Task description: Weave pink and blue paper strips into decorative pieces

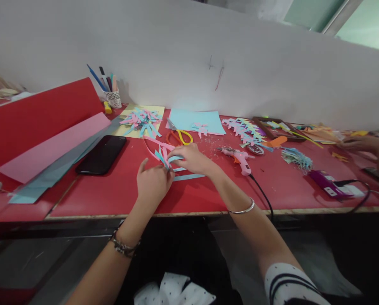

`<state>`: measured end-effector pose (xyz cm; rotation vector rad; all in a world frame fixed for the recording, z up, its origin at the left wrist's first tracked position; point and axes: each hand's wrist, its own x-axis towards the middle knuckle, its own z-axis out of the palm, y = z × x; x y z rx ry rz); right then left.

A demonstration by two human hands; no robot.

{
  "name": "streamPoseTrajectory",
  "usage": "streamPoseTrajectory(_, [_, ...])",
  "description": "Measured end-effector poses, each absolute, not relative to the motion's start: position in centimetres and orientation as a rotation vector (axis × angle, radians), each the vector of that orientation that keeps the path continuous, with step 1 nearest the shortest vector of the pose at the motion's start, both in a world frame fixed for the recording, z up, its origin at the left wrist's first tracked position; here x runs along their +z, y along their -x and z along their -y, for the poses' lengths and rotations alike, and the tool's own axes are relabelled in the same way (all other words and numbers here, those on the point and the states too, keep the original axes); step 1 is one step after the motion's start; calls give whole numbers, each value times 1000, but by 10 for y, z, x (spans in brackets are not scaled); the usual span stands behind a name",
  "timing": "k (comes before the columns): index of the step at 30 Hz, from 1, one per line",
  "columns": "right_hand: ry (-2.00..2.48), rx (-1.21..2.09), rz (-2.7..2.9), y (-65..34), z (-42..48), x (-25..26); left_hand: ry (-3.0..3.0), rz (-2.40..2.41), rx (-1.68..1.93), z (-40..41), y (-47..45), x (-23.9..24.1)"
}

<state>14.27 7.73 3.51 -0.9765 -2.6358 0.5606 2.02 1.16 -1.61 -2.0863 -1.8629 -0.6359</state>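
Observation:
My left hand (153, 180) and my right hand (192, 158) meet over the red table (113, 195), both pinching a small bundle of pink and blue paper strips (166, 159). The fingers of each hand are closed on the strips. A loose blue strip (189, 176) lies on the table just under my right wrist. Orange and yellow scissors (179, 136) lie just behind my hands.
A black phone (102, 154) lies left of my hands beside pink, grey and red sheets (49, 148). A pen cup (113, 98), a pile of folded strips (141, 120), blue paper (197, 120) and a pink glue gun (240, 159) lie behind. Another person's hand (367, 146) rests at far right.

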Motion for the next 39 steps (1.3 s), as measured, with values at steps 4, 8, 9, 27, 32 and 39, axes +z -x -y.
streamPoseTrajectory(4, [826,678,2593,-140,-78,30,2074,1838,-641,-12,-20,-16])
streamPoseTrajectory(8, [761,850,2508,-141,-80,20,2060,1818,-643,-13,-20,-18])
streamPoseTrajectory(9, [764,876,2500,-141,-81,18,2055,1824,-641,-14,-20,-18])
streamPoseTrajectory(27, [1228,542,2459,-135,-134,12,1990,1874,-597,-12,-19,-18])
streamPoseTrajectory(32, [1514,269,2471,-101,-137,-1,2004,1895,-580,-12,-18,-17])
streamPoseTrajectory(39, [1519,195,2279,-116,-139,20,1976,1873,-561,-12,-18,-18])
